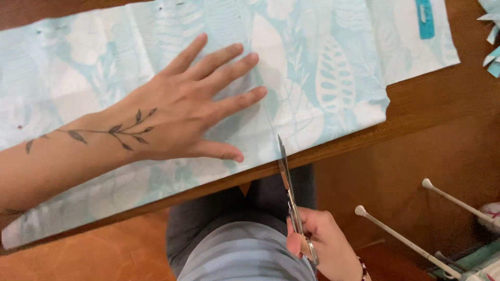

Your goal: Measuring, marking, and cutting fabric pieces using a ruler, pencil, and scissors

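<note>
A pale blue and white leaf-patterned fabric (323, 67) lies spread over a brown wooden table (427, 104). My left hand (192, 104) rests flat on the cloth with its fingers spread, pressing it down close to the near edge. My right hand (325, 244) is below the table edge, gripping the handles of metal scissors (288, 184). The scissor blades point up and their tips reach the fabric's near edge, just right of my left thumb.
A small blue tag (425, 18) sits on the cloth at the far right. Scraps of the same fabric (492, 47) lie at the right edge. Two white rods with round ends (401, 239) slant at the lower right. My lap is under the table.
</note>
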